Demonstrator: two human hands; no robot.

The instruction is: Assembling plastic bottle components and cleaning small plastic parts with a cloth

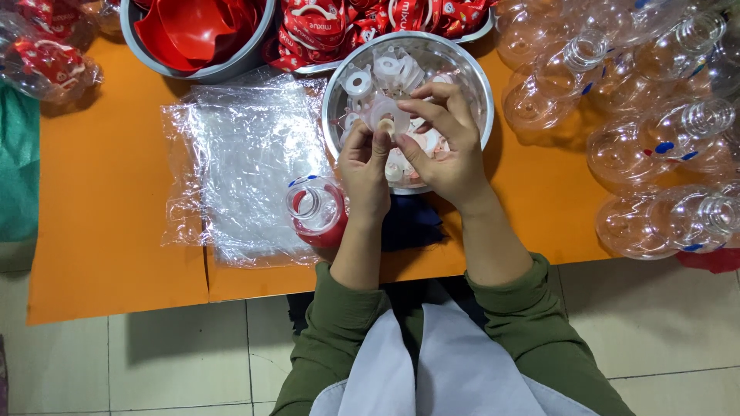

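Left hand (pixel 364 166) and right hand (pixel 445 146): fingers of both pinched closed on small clear plastic ring (pixel 388 115), held over steel bowl (pixel 339 77). Clear bottle (pixel 316 209) just beside left wrist, on orange surface (pixel 108 192).

A stack of clear, crinkled plastic bags (pixel 250 166) lies flat mid-mat; red-and-white printed wrappers (pixel 370 19) pile along the orange mat's (pixel 100 200) far edge.

An orange mat (pixel 108 216) covers the work surface, laid in sheets that meet at a seam near its lower edge. Below it the floor (pixel 177 362) shows pale, glossy tiles with thin dark grout lines — the light on them soft and even. At the far left a green cloth (pixel 17 166) lies along the mat's edge — folded or bunched, hard to tell.
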